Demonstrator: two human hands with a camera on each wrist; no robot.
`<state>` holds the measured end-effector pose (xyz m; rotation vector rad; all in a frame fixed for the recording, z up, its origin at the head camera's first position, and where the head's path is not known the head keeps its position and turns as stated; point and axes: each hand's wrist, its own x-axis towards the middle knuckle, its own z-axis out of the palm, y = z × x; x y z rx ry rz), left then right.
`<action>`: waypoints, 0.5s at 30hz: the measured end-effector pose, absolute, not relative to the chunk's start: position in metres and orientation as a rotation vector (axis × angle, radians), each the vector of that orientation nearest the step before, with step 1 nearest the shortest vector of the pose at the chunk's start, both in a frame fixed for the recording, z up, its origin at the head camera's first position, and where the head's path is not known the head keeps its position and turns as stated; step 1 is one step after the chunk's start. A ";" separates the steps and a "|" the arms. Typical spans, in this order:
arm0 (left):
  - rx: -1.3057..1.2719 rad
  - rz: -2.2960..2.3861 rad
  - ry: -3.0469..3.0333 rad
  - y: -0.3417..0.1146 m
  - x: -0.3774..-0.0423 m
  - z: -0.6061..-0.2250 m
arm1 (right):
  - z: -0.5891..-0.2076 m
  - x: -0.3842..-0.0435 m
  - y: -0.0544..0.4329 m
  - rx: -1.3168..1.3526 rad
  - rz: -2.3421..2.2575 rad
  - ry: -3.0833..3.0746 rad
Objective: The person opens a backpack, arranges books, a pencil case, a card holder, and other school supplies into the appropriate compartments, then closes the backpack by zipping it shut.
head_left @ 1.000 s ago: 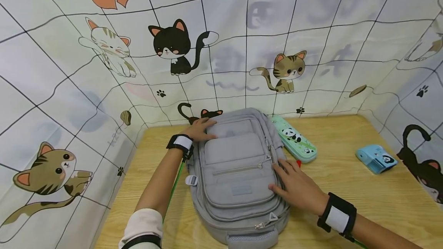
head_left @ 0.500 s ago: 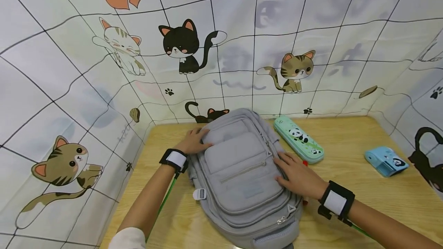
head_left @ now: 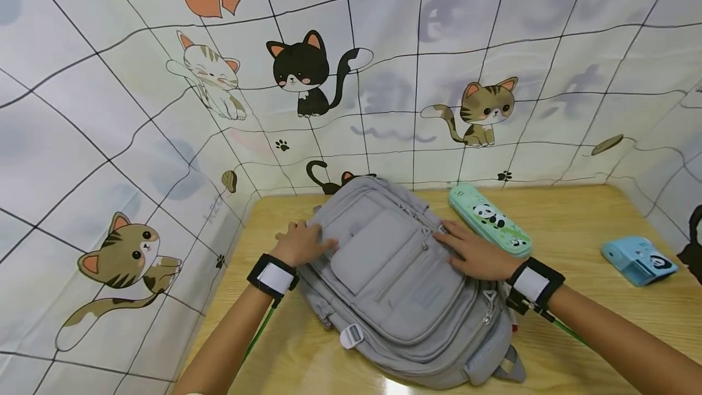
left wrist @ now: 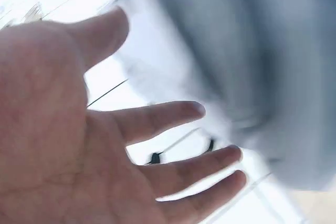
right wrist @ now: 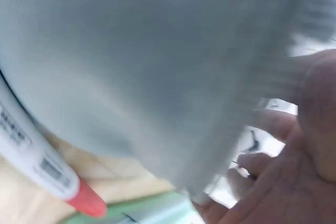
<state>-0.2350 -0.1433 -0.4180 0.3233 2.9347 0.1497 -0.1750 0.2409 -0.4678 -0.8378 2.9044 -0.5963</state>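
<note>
A grey backpack (head_left: 400, 273) lies on the table with its zipped front pockets facing up, turned at a slant. My left hand (head_left: 301, 244) touches its upper left side; in the left wrist view the fingers (left wrist: 168, 119) are spread and fairly straight beside the blurred grey fabric. On the opposite edge rests my right hand (head_left: 477, 253), close to the zips, with fingers laid over the side. The right wrist view shows the bag's side large and blurred. Beside it lies a white marker (right wrist: 42, 156) with a red cap.
A mint-green panda pencil case (head_left: 490, 219) lies right of the backpack on the wooden table (head_left: 570, 212). Farther right sits a small light-blue item (head_left: 638, 261) with a panda picture. Cat-printed cloth walls (head_left: 384, 78) enclose the back and sides.
Between my hands the backpack has turned counterclockwise, its lower end swinging right. My left hand has moved down and nearer; my right hand has moved slightly up. The head view has shifted left.
</note>
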 end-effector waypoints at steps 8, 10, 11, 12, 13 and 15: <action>0.755 0.306 2.813 -0.122 -0.327 -0.423 | -0.447 -0.119 0.245 -0.553 -0.555 2.900; 0.709 0.346 2.727 -0.122 -0.343 -0.434 | -0.453 -0.108 0.245 -0.547 -0.552 2.868; 0.677 0.360 2.677 -0.122 -0.349 -0.440 | -0.457 -0.104 0.245 -0.549 -0.552 2.853; 0.660 0.365 2.638 -0.122 -0.356 -0.449 | -0.460 -0.101 0.246 -0.551 -0.558 2.839; 0.632 0.380 2.602 -0.121 -0.358 -0.453 | -0.463 -0.099 0.247 -0.552 -0.569 2.827; 0.602 0.392 2.559 -0.116 -0.361 -0.457 | -0.465 -0.097 0.250 -0.558 -0.576 2.820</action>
